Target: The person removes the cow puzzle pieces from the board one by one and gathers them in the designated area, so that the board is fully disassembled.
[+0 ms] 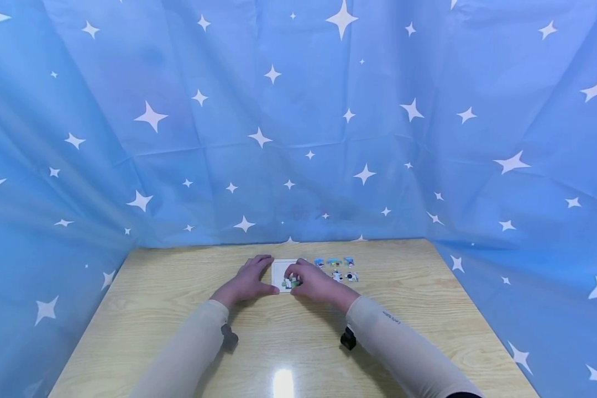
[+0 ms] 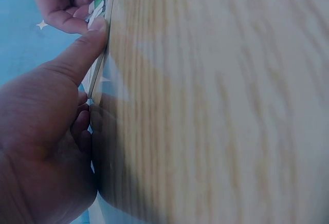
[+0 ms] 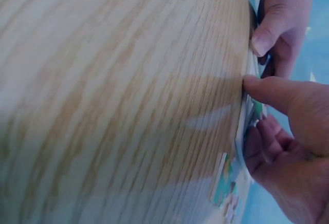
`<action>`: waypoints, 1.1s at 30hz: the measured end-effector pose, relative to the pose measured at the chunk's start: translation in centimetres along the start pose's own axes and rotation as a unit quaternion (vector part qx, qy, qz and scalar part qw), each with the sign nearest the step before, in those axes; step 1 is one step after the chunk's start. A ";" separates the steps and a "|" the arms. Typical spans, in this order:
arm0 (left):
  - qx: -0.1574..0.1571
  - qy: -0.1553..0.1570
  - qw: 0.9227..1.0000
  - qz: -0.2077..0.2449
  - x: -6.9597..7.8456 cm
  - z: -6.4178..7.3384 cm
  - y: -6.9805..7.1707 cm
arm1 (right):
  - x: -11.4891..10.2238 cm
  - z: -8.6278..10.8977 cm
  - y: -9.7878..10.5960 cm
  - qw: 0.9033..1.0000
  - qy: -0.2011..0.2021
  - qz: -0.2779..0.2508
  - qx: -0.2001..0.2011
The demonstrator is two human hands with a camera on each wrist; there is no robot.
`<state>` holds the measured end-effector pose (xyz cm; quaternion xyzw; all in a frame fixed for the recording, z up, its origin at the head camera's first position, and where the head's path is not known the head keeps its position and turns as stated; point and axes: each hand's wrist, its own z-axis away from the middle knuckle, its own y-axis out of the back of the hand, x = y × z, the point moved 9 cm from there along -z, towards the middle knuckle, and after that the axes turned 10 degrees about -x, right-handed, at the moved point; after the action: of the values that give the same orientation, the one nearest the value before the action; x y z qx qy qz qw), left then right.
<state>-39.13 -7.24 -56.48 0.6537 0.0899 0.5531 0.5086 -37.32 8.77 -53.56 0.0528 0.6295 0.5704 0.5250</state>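
Observation:
A small white puzzle tray [image 1: 280, 269] lies flat near the far side of the table. My left hand [image 1: 250, 281] holds it at the left, thumb on the near edge and fingers reaching to the far left corner. Over the tray's right part, my right hand [image 1: 314, 281] has its fingers curled at a green and white jigsaw piece [image 1: 287, 284] inside the frame. In the right wrist view the right thumb [image 3: 270, 90] rests at the tray's near edge. The right hand covers part of the tray and the piece.
Several loose jigsaw pieces [image 1: 334, 262] lie in two rows on the table, just right of the tray. The wooden tabletop [image 1: 179, 309] extends around them. A blue curtain [image 1: 298, 110] with white stars stands behind and at both sides.

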 end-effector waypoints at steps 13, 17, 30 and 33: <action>0.004 0.006 1.000 0.027 -1.5 -0.8 -0.5 | 0.5 0.0 0.1 1.000 0.013 0.013 0.007; 0.003 0.002 1.000 0.016 -0.9 -0.4 -0.3 | 0.5 0.1 0.1 1.000 0.016 0.013 0.011; 0.003 0.000 1.000 0.005 -0.1 -0.1 -0.1 | 0.6 0.6 0.4 0.999 0.028 0.006 0.033; 0.001 0.003 1.000 0.003 0.1 0.1 0.0 | 0.6 0.8 0.5 0.999 0.027 0.003 0.036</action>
<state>-39.02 -7.22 -56.34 0.6528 0.0899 0.5565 0.5060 -37.29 9.88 -53.36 0.0584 0.6633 0.5502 0.5039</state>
